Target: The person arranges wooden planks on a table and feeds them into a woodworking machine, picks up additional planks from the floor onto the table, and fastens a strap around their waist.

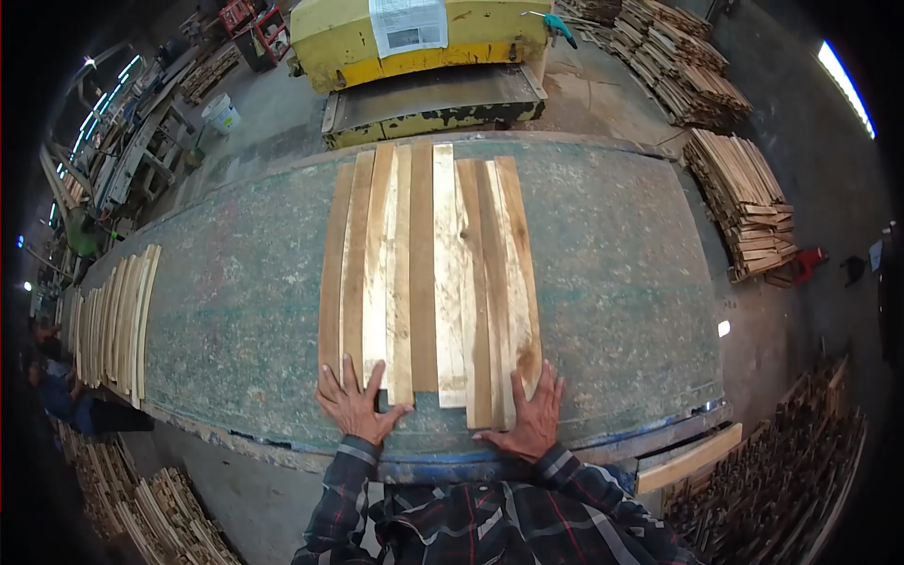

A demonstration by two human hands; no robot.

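Note:
Several wooden strips (422, 273) lie side by side on a worn green table (612, 282), their near ends uneven. My left hand (358, 405) rests at the near left corner of this row, fingers spread over the strip ends and thumb pointing inward. At the near right corner, my right hand (533, 414) is spread too, its fingers along the outer strip and its thumb by the end of a longer one. Neither hand is wrapped around a strip. The strips vary from pale to brown, and one has a dark knot.
Another row of strips (118, 315) lies at the table's left end, with a person (71, 400) beside it. A yellow machine (424, 61) stands beyond the far edge. Stacked wood (739, 202) sits on the right, and more wood pieces (772, 471) stand at the lower right.

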